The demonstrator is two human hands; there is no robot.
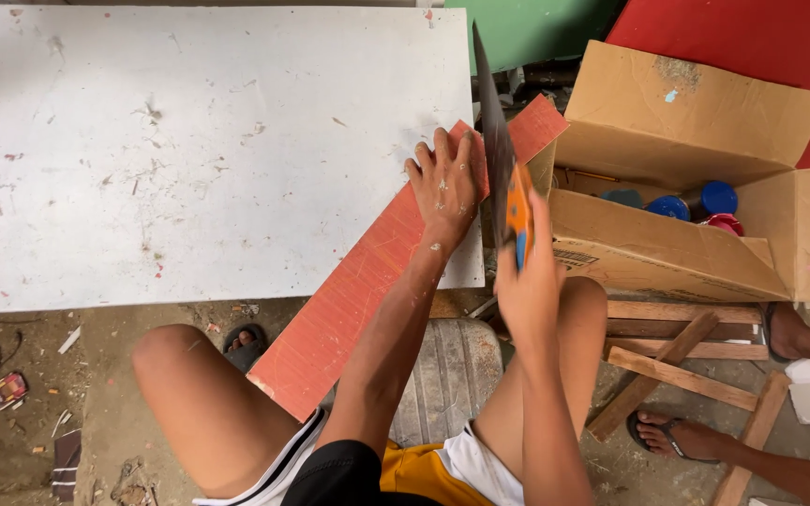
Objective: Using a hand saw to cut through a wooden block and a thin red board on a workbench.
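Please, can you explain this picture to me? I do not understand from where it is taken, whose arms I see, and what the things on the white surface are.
The one picture comes from a camera worn on a person's head, looking down, so the arms and bare knees belong to that person. There is no machine. The left hand presses flat on a long red board that lies slanted over the edge of a white table. The right hand grips the orange handle of a handsaw, whose dark blade stands at the board's far end. To the right is an open cardboard box with blue and red lids inside. Another person's feet show at the lower right, beside wooden slats.
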